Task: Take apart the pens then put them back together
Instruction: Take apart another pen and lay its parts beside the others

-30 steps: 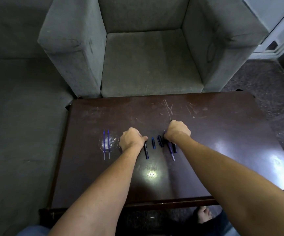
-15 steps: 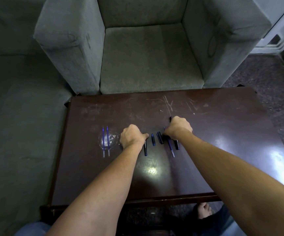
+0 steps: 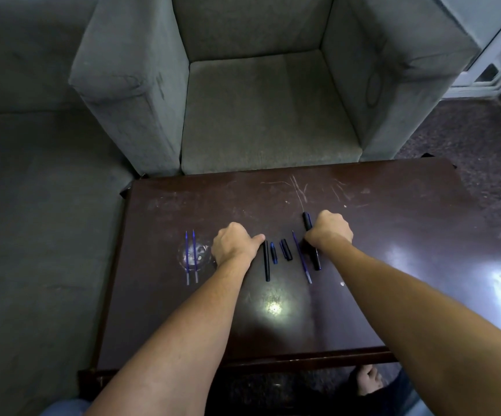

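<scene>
Pen parts lie in a row on the dark wooden table (image 3: 393,223). Two blue refills (image 3: 191,256) lie side by side at the left. My left hand (image 3: 234,246) rests curled beside them, its thumb touching the top of a thin black barrel (image 3: 267,262). To the right lie a short blue piece (image 3: 273,253), two black caps (image 3: 286,250) and a loose blue refill (image 3: 302,257). My right hand (image 3: 330,231) is closed over a black pen (image 3: 307,220), whose ends stick out beyond and below the fist.
A grey armchair (image 3: 267,109) stands right behind the table's far edge, with a grey sofa seat (image 3: 42,205) to the left. The table's near edge (image 3: 303,357) is below my forearms, and a bare foot (image 3: 367,382) shows under it. Lamp glare spots the tabletop.
My right hand has slid slightly to the right, so more of the black pen's far end shows. The left hand and the laid-out parts have stayed where they were.
</scene>
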